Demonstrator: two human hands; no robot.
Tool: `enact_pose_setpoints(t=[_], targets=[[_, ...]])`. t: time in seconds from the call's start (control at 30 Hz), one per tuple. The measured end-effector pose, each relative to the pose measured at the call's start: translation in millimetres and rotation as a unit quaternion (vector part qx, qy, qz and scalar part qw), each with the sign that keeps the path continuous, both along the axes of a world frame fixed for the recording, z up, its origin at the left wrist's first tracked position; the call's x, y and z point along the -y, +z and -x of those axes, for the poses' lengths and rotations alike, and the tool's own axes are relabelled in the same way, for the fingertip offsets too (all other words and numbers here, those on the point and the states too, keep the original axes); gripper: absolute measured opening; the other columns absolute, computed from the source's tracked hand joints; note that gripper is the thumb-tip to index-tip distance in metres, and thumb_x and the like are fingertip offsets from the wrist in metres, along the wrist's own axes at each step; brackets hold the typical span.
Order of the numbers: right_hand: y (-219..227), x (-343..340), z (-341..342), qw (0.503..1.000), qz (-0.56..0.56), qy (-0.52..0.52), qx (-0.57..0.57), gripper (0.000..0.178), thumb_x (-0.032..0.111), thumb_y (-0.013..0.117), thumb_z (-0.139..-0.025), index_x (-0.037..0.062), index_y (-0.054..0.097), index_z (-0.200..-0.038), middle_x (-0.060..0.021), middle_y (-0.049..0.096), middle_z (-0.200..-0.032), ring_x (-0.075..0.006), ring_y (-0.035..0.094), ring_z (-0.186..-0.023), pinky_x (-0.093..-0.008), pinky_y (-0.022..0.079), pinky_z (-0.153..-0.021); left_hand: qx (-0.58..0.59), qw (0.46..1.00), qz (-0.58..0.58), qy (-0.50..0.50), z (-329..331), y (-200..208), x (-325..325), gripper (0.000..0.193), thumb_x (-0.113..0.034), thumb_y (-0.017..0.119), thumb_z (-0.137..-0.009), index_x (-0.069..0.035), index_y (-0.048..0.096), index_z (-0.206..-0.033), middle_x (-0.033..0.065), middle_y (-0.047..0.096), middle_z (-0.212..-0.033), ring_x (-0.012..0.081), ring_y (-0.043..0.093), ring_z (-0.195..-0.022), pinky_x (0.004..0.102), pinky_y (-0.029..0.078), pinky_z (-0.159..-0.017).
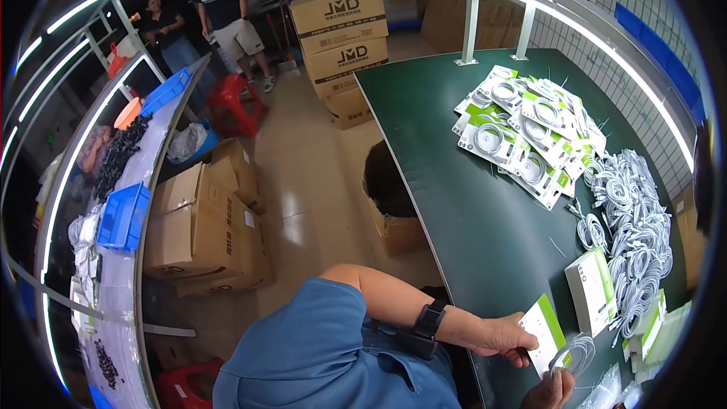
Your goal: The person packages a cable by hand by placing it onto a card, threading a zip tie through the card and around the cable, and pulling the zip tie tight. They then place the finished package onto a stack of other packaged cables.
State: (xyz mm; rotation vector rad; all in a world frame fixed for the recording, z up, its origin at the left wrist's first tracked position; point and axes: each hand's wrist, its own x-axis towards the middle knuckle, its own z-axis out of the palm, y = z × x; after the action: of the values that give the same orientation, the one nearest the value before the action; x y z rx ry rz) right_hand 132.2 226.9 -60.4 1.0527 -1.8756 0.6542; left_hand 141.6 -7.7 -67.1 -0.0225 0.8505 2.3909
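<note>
My left hand (pixel 501 335), below a black wristband (pixel 430 320), pinches the edge of a white and green packaging card (pixel 542 332) over the green table. Close by, at the lower edge, my right hand (pixel 555 389) closes its fingers on a coiled grey cable (pixel 578 354). The coil lies against the card's lower right side. Just beyond stands a white and green stack of cards (pixel 588 295). A large heap of coiled grey cables (pixel 632 220) spreads along the table's right side. Farther off, a pile of carded cables (pixel 522 132) lies loosely overlapped.
The green table (pixel 424 151) has metal posts (pixel 469 30) at its far end. An open carton (pixel 394 231) stands on the floor beside it. Stacked cartons (pixel 341 45), a red stool (pixel 236 104) and two people (pixel 223 11) are farther back. Another bench (pixel 121 280) runs along the left.
</note>
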Motion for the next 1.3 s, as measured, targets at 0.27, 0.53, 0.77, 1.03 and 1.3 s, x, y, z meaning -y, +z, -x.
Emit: enact_pose_setpoints(t=[0.27, 0.53, 0.77, 1.03, 1.3], targets=[[9.9, 3.5, -3.7, 1.0, 0.004, -0.001, 0.006, 0.015, 0.002, 0.075, -0.088, -0.0023, 0.068, -0.101, -0.0166, 0.07, -0.087, -0.031, 0.067, -0.074, -0.0388, 0.057, -0.064, -0.029, 1.0, 0.006, 0.007, 1.8, 9.2, 2.7, 0.035, -0.013, 0.062, -0.092, 0.012, 0.059, -0.116, 0.0138, 0.07, -0.095, 0.0138, 0.067, -0.064, 0.0238, 0.058, -0.058], [10.7, -2.8, 12.0, 0.99, 0.093, -0.017, 0.102, 0.02, 0.003, 0.076, -0.089, -0.0021, 0.066, -0.105, -0.0175, 0.069, -0.095, -0.0316, 0.067, -0.082, -0.0392, 0.056, -0.072, -0.168, 0.979, 0.082, 0.08, 24.5, 18.4, 7.3, 0.034, -0.011, 0.06, -0.088, 0.018, 0.061, -0.106, 0.0178, 0.07, -0.085, 0.0164, 0.066, -0.058, 0.0264, 0.057, -0.052], [27.3, 3.3, 22.4, 0.988, 0.073, -0.057, 0.123, 0.021, 0.005, 0.077, -0.089, -0.0015, 0.066, -0.105, -0.0165, 0.069, -0.098, -0.0312, 0.066, -0.086, -0.0397, 0.056, -0.078, -0.192, 0.972, 0.098, 0.088, 46.4, 10.5, -3.1, 0.031, -0.009, 0.06, -0.087, 0.017, 0.061, -0.102, 0.017, 0.07, -0.083, 0.0166, 0.066, -0.058, 0.0274, 0.057, -0.052], [41.9, -18.6, 40.6, 0.977, 0.024, -0.102, 0.183, 0.032, -0.013, 0.075, -0.074, 0.0037, 0.067, -0.1, -0.0127, 0.072, -0.097, -0.0292, 0.068, -0.094, -0.0511, 0.043, -0.107, -0.244, 0.961, 0.129, 0.015, 82.0, 23.3, -15.5, 0.02, -0.004, 0.062, -0.09, 0.009, 0.064, -0.106, 0.0131, 0.072, -0.087, 0.0205, 0.072, -0.071, 0.0345, 0.061, -0.064], [72.3, -19.4, 56.8, 0.977, 0.017, -0.113, 0.182, 0.034, 0.0, 0.083, -0.068, 0.0073, 0.071, -0.099, -0.0077, 0.07, -0.091, -0.0245, 0.059, -0.079, -0.0357, 0.046, -0.068, -0.228, 0.961, 0.128, -0.087, 117.3, 50.2, -36.0, 0.027, -0.006, 0.056, -0.094, 0.007, 0.059, -0.118, 0.0159, 0.07, -0.101, 0.0216, 0.07, -0.08, 0.0321, 0.059, -0.068]])
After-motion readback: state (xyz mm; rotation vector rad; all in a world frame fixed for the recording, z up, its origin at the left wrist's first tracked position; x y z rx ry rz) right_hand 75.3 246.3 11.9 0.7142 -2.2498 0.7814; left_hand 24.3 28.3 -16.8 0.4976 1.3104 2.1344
